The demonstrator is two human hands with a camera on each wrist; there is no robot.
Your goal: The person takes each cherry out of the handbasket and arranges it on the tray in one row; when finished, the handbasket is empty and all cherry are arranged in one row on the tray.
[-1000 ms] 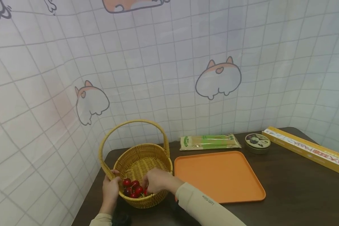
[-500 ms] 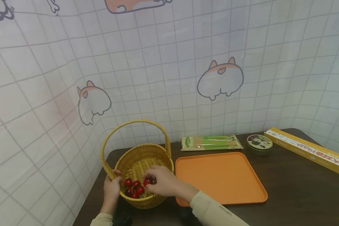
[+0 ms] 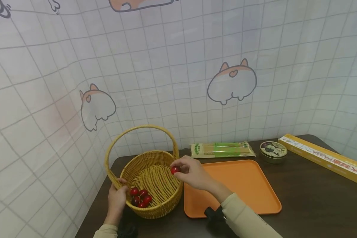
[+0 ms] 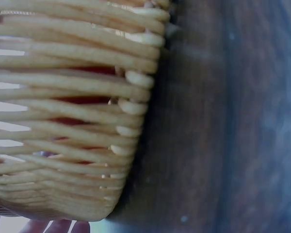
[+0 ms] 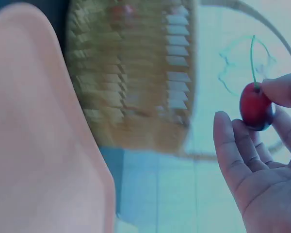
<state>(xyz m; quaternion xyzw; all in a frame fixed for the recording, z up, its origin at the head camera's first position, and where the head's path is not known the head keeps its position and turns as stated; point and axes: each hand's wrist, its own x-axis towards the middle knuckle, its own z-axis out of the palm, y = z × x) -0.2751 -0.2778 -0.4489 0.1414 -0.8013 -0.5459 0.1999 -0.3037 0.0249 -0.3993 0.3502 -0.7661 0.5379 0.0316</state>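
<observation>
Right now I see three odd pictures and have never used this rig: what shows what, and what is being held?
No machine here: a person works with bare hands, wearing three cameras. The wide picture comes from the head, the two close ones from the wrists. The right hand pinches one cherry over the wicker basket; the right wrist view shows it up close. The left hand grips the basket's rim, near the cherries in the basket. On the dark table also lie an orange tray, a green packet, a round tin and a long yellow box.
</observation>
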